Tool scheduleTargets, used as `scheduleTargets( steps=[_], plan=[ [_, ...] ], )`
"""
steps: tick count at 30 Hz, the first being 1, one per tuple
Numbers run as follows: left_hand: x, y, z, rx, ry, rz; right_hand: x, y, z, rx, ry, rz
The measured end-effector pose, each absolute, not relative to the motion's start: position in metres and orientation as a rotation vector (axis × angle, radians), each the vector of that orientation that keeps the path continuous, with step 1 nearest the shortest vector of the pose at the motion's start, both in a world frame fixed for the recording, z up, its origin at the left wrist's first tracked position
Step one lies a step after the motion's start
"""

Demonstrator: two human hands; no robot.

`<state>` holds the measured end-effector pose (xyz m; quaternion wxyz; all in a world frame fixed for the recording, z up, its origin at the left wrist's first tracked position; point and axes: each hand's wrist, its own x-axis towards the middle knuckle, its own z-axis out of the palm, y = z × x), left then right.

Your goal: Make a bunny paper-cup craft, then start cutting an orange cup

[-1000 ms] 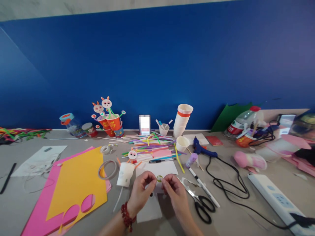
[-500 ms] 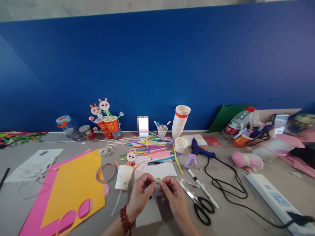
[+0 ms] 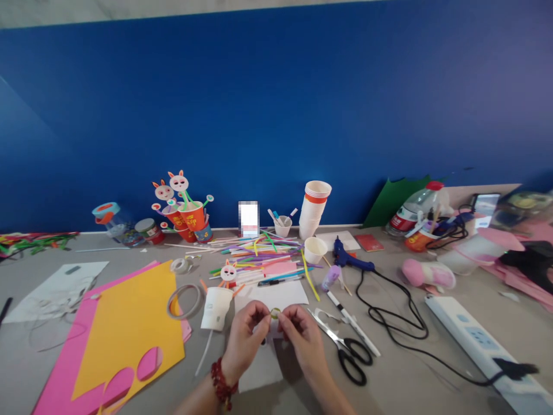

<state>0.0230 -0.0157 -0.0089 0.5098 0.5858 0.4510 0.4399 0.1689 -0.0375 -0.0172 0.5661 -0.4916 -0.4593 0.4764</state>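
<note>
Head view, nearest first: both forearms are reaching in from the bottom edge, a red beaded bracelet (image 3: 223,383) circling the left wrist. The left hand (image 3: 247,331) and the right hand (image 3: 302,334) are keeping nearly the pose of a second ago, while the whole desk is now sitting slightly further left in view — the black stick (image 3: 5,309) at the far left is mostly leaving the frame. Both wrists are angling inward, knuckles up, the fingers curling. Thumb and forefinger of each hand are closing on opposite sides of a small yellow-green ring (image 3: 275,313), which is hanging between the fingertips over white paper (image 3: 259,372); it is looking a little flatter than in the first frame. Whether its ends are joined, I cannot tell.

Just right of the right hand, black-handled scissors (image 3: 352,357) are lying slantwise, a white marker (image 3: 355,324) beside them. Left of the left hand, a white paper cup (image 3: 216,308) is standing near the yellow sheet (image 3: 133,323). Farther out, a pile of colored sticks (image 3: 263,248) is spreading across the desk — beyond it, stacked cups (image 3: 311,216) are leaning before the blue panel (image 3: 276,104).
</note>
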Motion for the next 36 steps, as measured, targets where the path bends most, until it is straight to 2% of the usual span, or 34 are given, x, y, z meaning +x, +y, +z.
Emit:
scheduleTargets(
  steps=[6,9,22,36],
  plan=[
    [0.022,-0.017,-0.008,1.664,1.21,1.084,0.171,-0.043,-0.023,-1.243,-1.39,0.51],
    [0.021,-0.02,-0.006,1.836,1.228,1.093,0.171,-0.046,-0.023,-1.177,-1.598,0.382],
    [0.018,-0.024,0.005,2.355,1.206,1.092,0.173,-0.049,-0.017,-1.22,-1.754,0.212],
    [0.018,-0.025,0.006,2.414,1.228,0.993,0.178,-0.048,-0.014,-1.198,-1.848,0.206]
  ],
)
